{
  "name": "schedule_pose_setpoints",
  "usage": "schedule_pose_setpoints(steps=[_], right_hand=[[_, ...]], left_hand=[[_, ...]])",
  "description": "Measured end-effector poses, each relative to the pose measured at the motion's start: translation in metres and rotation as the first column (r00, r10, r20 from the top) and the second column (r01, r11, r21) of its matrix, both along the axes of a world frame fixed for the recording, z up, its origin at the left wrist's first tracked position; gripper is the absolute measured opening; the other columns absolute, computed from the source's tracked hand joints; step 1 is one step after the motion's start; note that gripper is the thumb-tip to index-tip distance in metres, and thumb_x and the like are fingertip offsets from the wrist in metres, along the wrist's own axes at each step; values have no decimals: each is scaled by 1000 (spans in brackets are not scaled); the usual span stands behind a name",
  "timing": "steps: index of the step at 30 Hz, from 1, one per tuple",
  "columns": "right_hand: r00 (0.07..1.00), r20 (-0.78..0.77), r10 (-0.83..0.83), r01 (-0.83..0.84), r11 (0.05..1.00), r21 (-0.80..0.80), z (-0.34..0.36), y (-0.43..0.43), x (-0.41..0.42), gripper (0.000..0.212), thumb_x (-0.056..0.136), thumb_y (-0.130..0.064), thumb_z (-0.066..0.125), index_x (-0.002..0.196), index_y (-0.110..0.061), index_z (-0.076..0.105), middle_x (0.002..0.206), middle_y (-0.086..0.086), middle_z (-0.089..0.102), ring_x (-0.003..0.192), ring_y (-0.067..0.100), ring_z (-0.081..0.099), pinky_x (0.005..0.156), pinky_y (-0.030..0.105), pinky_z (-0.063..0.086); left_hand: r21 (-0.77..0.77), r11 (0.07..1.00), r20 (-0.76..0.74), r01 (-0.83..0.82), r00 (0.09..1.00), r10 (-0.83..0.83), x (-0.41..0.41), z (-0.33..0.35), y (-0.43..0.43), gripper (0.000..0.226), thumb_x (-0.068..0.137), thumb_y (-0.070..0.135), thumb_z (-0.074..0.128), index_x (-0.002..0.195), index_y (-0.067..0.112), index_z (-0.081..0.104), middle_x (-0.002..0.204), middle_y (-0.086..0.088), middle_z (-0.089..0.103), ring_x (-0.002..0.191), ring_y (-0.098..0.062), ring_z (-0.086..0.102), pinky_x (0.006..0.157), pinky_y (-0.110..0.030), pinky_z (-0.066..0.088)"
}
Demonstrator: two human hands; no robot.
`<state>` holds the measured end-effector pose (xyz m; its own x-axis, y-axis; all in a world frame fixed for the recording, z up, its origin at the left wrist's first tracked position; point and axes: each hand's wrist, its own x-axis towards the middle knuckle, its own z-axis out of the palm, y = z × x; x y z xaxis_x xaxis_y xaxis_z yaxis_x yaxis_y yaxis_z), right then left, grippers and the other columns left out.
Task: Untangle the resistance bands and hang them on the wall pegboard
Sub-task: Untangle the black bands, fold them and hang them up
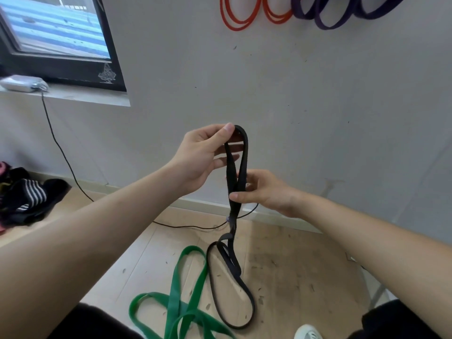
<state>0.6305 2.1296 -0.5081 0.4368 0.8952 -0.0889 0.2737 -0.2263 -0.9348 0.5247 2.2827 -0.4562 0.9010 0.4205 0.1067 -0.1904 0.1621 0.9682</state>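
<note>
The wall (281, 81) fills most of the view, and at its 12 to 1 o'clock edge two sets of bands already hang: orange resistance bands (238, 20) and, just right of them, purple resistance bands (342, 18). The pegs and the pegboard itself are cut off by the top of the frame, so how the bands are hooked cannot be seen.

On the wooden floor (305, 277) at 6 o'clock lies the green resistance band (186, 289), looped over itself and untouched; its lower part runs out of frame.

The step in hand looks to be untangling the black resistance band (238, 172). It hangs from the centre of the view down to the floor, where its lower loop (230, 289) rests just beside the green one. Partway down, strands twist round one another; whether that is a true knot is hard to make out.

The left hand (203, 155) pinches the top of the loop between thumb and fingers. The right hand (266, 192), just below it at 4 o'clock, is closed on the two strands where they cross.

The next move probably calls for holding the top firm while the right hand slides down to work the twist open, then lifting the freed band toward 12 o'clock for a peg.

A dark cable (61, 148) trails from the windowsill (73, 96) at 10 o'clock and passes behind the band.
</note>
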Motion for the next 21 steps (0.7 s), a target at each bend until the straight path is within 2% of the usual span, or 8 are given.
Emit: schedule_pose_setpoints(steps=[2,5,7,10,13,15,18,21], right_hand=[[1000,3,-13,13,1000,-22,-4,6,-4,37,86,-18,77,120,-8,67,112,8,72,108,20,68,93,27,53],[1000,25,-3,5,999,-47,-7,13,-8,25,89,-22,75,111,-11,73,99,-5,75,100,9,70,92,22,50],[999,52,-10,12,999,-51,-9,15,-7,20,91,-26,72,98,-8,77,98,1,77,96,12,71,90,25,51],[999,37,-7,10,997,-74,-6,15,-5,19,91,-22,71,89,-4,74,83,7,72,71,19,64,68,28,47],[1000,18,14,-12,995,-97,3,8,-1,10,88,-12,73,87,-4,68,70,5,61,59,14,53,55,27,38],[1000,7,9,-8,995,-98,9,3,5,20,85,-13,77,88,3,64,66,5,57,57,14,53,54,26,37],[999,21,-32,33,997,-71,16,-4,14,59,72,-28,85,94,17,54,74,15,48,65,26,45,57,32,35],[995,89,-47,52,997,-52,21,-10,21,49,66,-30,87,91,6,65,76,14,49,71,27,45,60,35,35]], left_hand=[[-9,1000,13,-1,1000,2,0,2,-1,28,102,26,57,111,2,70,105,-11,73,101,-25,72,91,-41,58],[-52,999,43,-13,999,15,-2,6,4,28,103,27,56,107,3,70,103,-11,73,101,-26,71,95,-45,58],[-73,997,56,-22,998,27,-4,7,10,28,103,28,56,107,4,70,105,-11,73,104,-28,71,96,-47,57],[-79,994,47,-78,996,81,-7,5,21,31,104,29,55,109,2,69,109,-14,73,105,-30,71,94,-45,58],[-83,981,10,-174,985,175,-9,-1,32,33,104,30,54,109,1,69,106,-14,74,99,-30,73,90,-42,60],[-41,970,-34,-238,971,237,-12,-5,40,33,105,31,53,108,3,70,102,-10,75,94,-27,74,90,-42,61],[27,958,-104,-285,952,286,-17,-11,49,32,105,33,53,110,7,71,102,-6,76,94,-23,74,89,-40,61],[55,952,-131,-300,943,304,-20,-13,53,32,105,34,53,111,8,71,102,-5,75,91,-18,73,83,-36,62]])
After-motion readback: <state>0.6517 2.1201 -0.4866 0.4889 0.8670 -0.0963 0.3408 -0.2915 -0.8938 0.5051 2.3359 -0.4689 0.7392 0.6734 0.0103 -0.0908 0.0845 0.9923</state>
